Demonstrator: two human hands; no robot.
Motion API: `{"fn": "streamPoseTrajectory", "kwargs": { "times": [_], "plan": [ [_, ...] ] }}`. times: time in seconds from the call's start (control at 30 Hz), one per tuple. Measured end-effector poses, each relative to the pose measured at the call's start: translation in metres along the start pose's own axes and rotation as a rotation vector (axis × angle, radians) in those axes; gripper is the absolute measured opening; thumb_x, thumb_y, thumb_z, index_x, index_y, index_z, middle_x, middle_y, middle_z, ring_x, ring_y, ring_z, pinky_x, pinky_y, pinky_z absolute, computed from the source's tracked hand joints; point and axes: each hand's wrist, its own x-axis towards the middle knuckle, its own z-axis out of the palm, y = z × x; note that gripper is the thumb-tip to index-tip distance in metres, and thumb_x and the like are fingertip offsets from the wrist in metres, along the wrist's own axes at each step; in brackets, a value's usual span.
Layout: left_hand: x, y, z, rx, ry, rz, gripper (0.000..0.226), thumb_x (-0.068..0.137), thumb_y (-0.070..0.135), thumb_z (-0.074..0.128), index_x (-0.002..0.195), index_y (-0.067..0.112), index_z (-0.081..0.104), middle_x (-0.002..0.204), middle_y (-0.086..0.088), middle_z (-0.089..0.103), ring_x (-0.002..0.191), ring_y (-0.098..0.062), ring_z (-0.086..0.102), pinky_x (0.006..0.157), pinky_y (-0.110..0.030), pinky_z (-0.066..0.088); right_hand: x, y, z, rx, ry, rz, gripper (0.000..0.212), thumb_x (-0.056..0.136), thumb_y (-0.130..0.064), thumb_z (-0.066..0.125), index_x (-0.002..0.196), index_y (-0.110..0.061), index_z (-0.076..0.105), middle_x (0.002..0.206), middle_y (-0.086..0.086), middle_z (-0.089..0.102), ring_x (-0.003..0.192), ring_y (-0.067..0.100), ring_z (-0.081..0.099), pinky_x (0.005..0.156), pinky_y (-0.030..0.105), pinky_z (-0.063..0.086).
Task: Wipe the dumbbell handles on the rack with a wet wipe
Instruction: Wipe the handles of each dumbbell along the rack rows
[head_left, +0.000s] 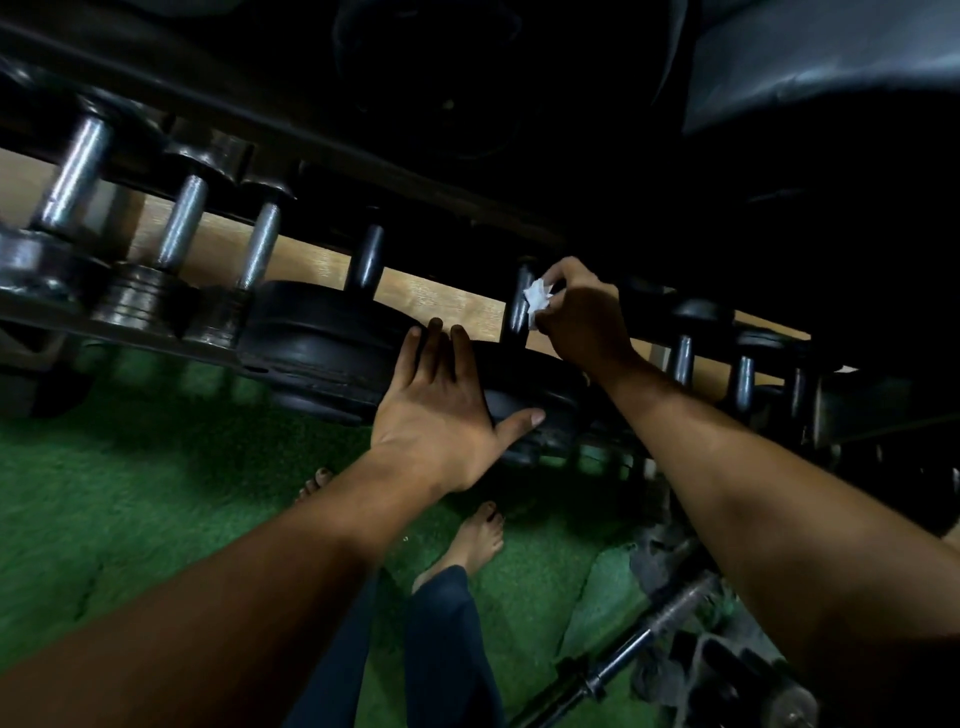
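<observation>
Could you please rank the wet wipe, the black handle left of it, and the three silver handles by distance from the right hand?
1. wet wipe, pinched in the right hand.
2. black handle, to its left.
3. silver handles, far left on the rack.

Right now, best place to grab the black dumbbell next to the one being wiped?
Probably the black dumbbell's handle, from above: the bare bar stands clear between its two heads, the near head is too broad, and the left hand lies open beside it.
</observation>
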Motion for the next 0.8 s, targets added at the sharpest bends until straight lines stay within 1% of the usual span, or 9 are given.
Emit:
{"fn": "streamPoseTrajectory", "kwargs": {
  "times": [0.07,0.13,0.27,0.4,0.47,0.53,0.6,0.7,0.8],
  "plan": [
    [-0.001,0.0,0.0,0.007,-0.001,0.004,0.12,0.083,0.088,-0.001,0.155,-0.008,-0.012,0.169,-0.022,-0.004,0.156,-0.03,-0.016,0.124,-0.049,-0.014,0.0,0.005,0.0,-0.025,-0.005,-0.091,0.026,0.069,-0.008,0.07,0.087,-0.025,0.06,0.075,0.002,0.068,0.077,0.026,0.067,0.07,0.037,0.056],
    [-0.001,0.0,0.0,0.01,0.003,0.008,0.121,0.08,0.088,-0.003,0.155,-0.008,-0.011,0.169,-0.023,-0.003,0.156,-0.03,-0.015,0.125,-0.049,-0.012,0.0,0.007,-0.005,-0.128,-0.073,-0.199,0.015,0.075,-0.014,0.075,0.085,-0.023,0.07,0.084,0.0,0.068,0.079,0.021,0.066,0.071,0.031,0.053],
    [-0.001,-0.001,0.0,0.006,0.007,0.004,0.124,0.076,0.088,-0.01,0.155,-0.007,-0.012,0.169,-0.023,-0.003,0.156,-0.029,-0.014,0.125,-0.049,-0.01,0.006,0.01,-0.015,-0.2,-0.342,-0.474,0.014,0.079,-0.012,0.08,0.09,-0.022,0.08,0.086,-0.008,0.069,0.079,0.005,0.066,0.074,0.016,0.049],
    [-0.002,0.001,-0.003,0.017,0.015,-0.002,0.125,0.075,0.088,-0.014,0.156,-0.007,-0.011,0.169,-0.023,-0.001,0.157,-0.029,-0.012,0.125,-0.049,-0.008,0.017,0.007,-0.018,0.138,-0.426,-0.171,0.012,0.075,0.004,0.08,0.085,-0.002,0.076,0.078,0.007,0.072,0.061,-0.002,0.065,0.074,0.031,0.06],
    [-0.003,0.003,-0.003,0.022,0.02,-0.004,0.124,0.075,0.087,-0.013,0.156,-0.007,-0.009,0.169,-0.023,0.0,0.157,-0.029,-0.01,0.126,-0.049,-0.008,0.017,0.005,-0.018,0.2,-0.435,-0.044,0.011,0.079,0.004,0.076,0.089,0.006,0.073,0.075,0.015,0.07,0.054,0.001,0.064,0.064,0.021,0.059],
    [-0.002,0.003,-0.001,0.035,0.047,-0.009,0.127,0.073,0.087,-0.018,0.156,-0.008,-0.007,0.168,-0.023,0.004,0.157,-0.03,-0.007,0.126,-0.048,-0.007,0.018,0.009,-0.017,0.222,-0.467,-0.002,0.008,0.08,0.003,0.075,0.088,0.001,0.073,0.073,0.014,0.069,0.057,0.006,0.067,0.06,0.018,0.055],
    [-0.002,0.002,0.002,0.047,0.077,-0.009,0.129,0.071,0.086,-0.02,0.156,-0.009,-0.004,0.168,-0.024,0.008,0.158,-0.03,-0.004,0.126,-0.048,-0.006,0.021,0.018,-0.016,0.191,-0.555,0.002,0.005,0.082,-0.002,0.075,0.084,-0.006,0.074,0.076,0.011,0.069,0.066,0.012,0.066,0.066,0.023,0.055],
    [-0.003,0.003,0.004,0.037,0.113,-0.009,0.128,0.073,0.087,-0.016,0.157,-0.009,-0.001,0.167,-0.025,0.01,0.158,-0.03,-0.001,0.126,-0.047,-0.006,0.024,0.029,-0.015,0.133,-0.639,0.017,0.005,0.087,-0.012,0.074,0.082,-0.01,0.073,0.073,0.004,0.066,0.065,0.007,0.061,0.063,0.017,0.05],
    [-0.003,0.002,0.007,0.035,0.143,-0.003,0.127,0.075,0.087,-0.012,0.157,-0.01,0.002,0.166,-0.026,0.013,0.158,-0.031,0.002,0.127,-0.047,-0.005,0.021,0.036,-0.008,0.212,-0.554,0.061,0.006,0.087,-0.006,0.071,0.083,-0.009,0.068,0.071,0.001,0.063,0.057,0.003,0.057,0.055,0.013,0.046]
  ]
}}
